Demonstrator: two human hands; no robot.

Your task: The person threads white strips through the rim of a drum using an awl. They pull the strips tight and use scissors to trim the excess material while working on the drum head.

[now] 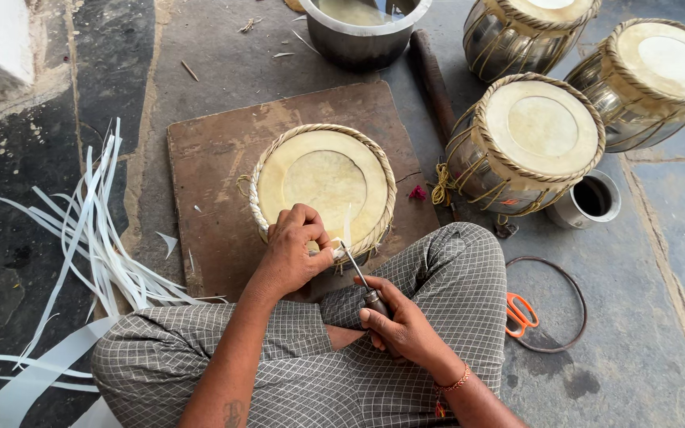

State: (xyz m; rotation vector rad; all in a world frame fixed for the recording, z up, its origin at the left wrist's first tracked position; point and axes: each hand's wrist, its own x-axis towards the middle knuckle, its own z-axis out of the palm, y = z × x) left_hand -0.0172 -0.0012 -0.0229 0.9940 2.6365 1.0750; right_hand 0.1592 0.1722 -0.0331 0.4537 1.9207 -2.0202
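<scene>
Your left hand [295,250] is curled tight, pinching the near rim of the drum [323,186] w/ fingertips. The drum sits on a brown board [208,158] on the floor, just in front of your crossed legs. Your right hand [402,325] is closed round the handle of an awl [358,273]; its tip meets the rim right beside your left thumb. White strips [93,238] lie to your left. Three more drums stand at upper right; orange scissors [521,313] lie by your right knee.

Both hands [295,250] [402,325] curled — fingers clenched
</scene>
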